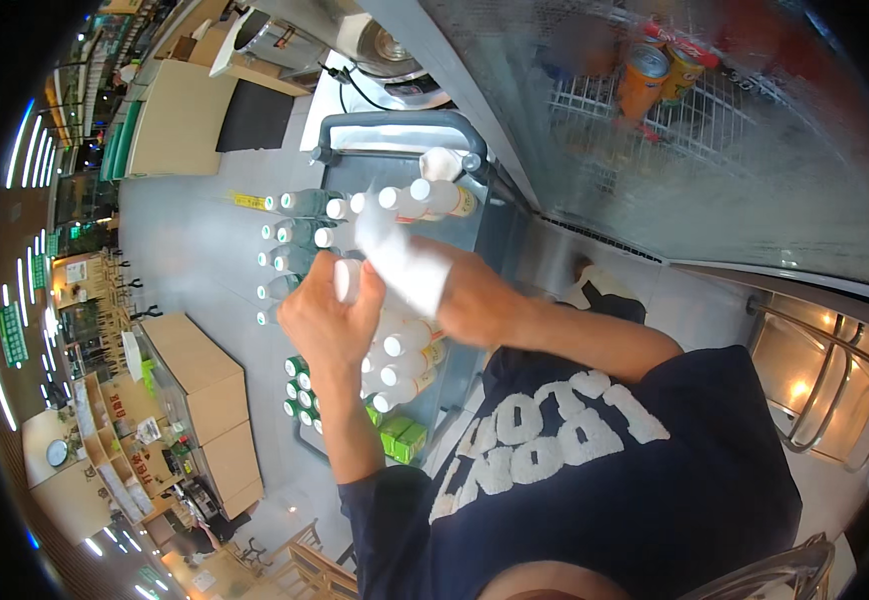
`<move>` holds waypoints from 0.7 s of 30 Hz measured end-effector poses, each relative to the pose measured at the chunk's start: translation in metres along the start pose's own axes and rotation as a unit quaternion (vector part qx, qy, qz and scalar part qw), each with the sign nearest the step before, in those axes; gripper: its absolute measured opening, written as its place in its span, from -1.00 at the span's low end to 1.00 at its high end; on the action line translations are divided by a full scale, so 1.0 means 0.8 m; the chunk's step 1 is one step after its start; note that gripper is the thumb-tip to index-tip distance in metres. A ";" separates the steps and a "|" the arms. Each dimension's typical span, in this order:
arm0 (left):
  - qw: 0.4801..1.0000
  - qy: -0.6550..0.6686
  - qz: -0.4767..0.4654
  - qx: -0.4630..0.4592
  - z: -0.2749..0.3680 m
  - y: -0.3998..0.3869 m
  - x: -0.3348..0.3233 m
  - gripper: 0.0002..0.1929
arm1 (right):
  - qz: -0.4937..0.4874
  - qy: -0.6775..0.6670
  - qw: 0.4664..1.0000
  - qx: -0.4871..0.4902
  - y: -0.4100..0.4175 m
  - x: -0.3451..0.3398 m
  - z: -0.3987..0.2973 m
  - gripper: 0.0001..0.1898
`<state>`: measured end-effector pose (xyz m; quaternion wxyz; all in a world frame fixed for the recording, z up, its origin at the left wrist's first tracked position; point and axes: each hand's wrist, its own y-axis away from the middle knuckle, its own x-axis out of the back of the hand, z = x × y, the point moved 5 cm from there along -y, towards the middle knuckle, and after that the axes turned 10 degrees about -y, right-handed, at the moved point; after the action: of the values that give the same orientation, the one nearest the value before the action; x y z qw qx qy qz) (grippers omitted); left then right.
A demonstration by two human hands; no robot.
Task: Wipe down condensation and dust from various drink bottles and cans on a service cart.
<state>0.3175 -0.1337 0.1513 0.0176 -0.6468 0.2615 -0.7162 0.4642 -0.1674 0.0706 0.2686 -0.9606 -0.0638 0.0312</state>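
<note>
My left hand (329,315) grips a bottle with a white cap (347,281), its cap showing between thumb and fingers. Beside it, my right hand (479,300) holds a white cloth or tissue (404,262), blurred by motion; whether it touches the bottle is unclear. Under and around both hands, a grey cart (434,225) carries bottles. Pale white-capped bottles (434,196) stand near its handle, and more (408,367) lie beyond my forearms' gap. Clear greenish bottles (303,231) line the far side. Several green-and-white cans or bottles (299,386) and green cartons (402,439) are at the lower end.
A fogged glass door (674,165) of a drinks cooler with orange cans (642,75) is at upper right. The cart's grey handle (404,118) rises near a white surface with a metal cooker (389,45). A wooden counter (202,397) stands left, with chairs (307,562) below.
</note>
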 end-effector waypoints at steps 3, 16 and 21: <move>0.997 0.065 0.018 0.040 0.013 0.000 0.025 -0.59 | 0.032 -0.023 0.999 -0.031 0.017 -0.009 -0.008 -0.50; 0.874 0.401 -0.245 -0.124 0.024 -0.041 0.053 -0.54 | -0.215 -0.799 0.482 -0.288 0.020 -0.065 0.010 -0.51; 0.872 0.401 -0.255 -0.117 -0.030 -0.036 0.077 -0.49 | -0.129 -0.629 0.679 -0.356 0.076 -0.050 0.042 -0.55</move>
<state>0.2942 -0.1225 0.2184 -0.3478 -0.3460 0.1535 -0.8578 0.4283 -0.2075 0.0115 -0.1954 -0.7198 -0.3473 0.5684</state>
